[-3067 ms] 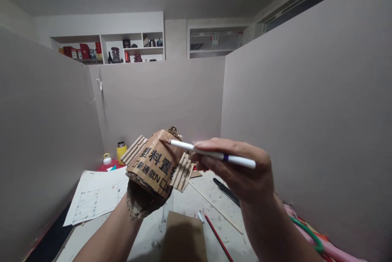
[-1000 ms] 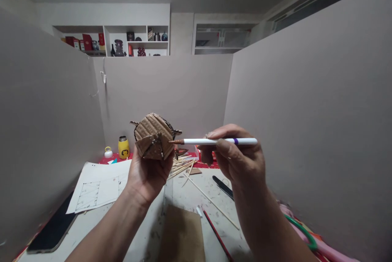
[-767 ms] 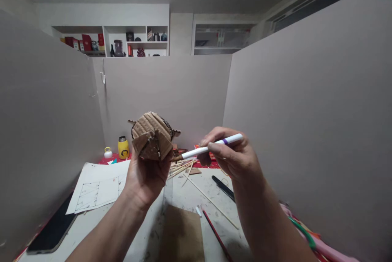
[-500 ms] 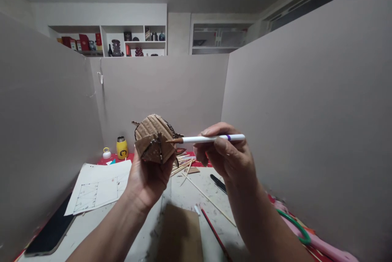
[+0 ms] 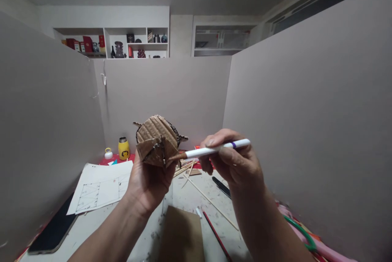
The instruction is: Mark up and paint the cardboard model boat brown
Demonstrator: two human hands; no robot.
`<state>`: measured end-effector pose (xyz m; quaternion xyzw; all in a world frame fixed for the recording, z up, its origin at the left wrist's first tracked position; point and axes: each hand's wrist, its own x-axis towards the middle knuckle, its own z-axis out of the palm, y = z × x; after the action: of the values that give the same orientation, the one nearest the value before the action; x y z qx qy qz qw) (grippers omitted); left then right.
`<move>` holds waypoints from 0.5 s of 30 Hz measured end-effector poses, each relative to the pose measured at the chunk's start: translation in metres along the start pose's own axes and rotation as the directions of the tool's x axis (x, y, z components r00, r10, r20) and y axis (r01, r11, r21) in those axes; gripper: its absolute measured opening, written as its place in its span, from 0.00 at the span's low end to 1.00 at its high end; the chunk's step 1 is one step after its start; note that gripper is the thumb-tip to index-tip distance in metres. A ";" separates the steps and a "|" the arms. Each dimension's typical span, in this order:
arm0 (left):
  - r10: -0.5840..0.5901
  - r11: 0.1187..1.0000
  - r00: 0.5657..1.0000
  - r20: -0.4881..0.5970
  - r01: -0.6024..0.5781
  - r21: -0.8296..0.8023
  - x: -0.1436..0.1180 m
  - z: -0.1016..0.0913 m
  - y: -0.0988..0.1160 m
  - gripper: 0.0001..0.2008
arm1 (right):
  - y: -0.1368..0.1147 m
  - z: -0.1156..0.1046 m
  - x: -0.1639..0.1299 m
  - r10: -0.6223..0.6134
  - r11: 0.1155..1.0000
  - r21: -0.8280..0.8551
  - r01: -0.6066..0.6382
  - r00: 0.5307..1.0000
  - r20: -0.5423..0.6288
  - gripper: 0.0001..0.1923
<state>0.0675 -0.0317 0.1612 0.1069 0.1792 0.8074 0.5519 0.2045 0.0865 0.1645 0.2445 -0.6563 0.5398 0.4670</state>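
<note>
Holding a cardboard model point(image 5: 157, 141) above the counter point(image 5: 196, 196), the left hand point(image 5: 150, 180) has its fingers wrapped around the underside. Right hand point(image 5: 235, 164): fingers pinching a white brush point(image 5: 211, 150), brown tip touching the model's lower front fold. Risks, as judged: a hard press may dent or part the folded flaps; a loaded tip may smear onto the left thumb; a slackened grip may drop the model onto the sticks point(image 5: 183, 169) and drawing sheet point(image 5: 101, 186) lying toward the counter's far edge.

Yellow bottle point(image 5: 123, 149), paper sheet point(image 5: 99, 187) & phone point(image 5: 52, 229) on desk.
</note>
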 end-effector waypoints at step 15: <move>0.030 1.000 1.000 0.002 -0.030 0.006 -0.004 0.001 0.006 0.14 | -0.004 0.004 -0.002 -0.032 0.999 -0.008 0.032 0.999 0.010 0.05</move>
<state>0.0643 -0.0376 0.1642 0.1120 0.1794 0.8148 0.5398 0.2075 0.0810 0.1644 0.2558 -0.6568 0.5285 0.4731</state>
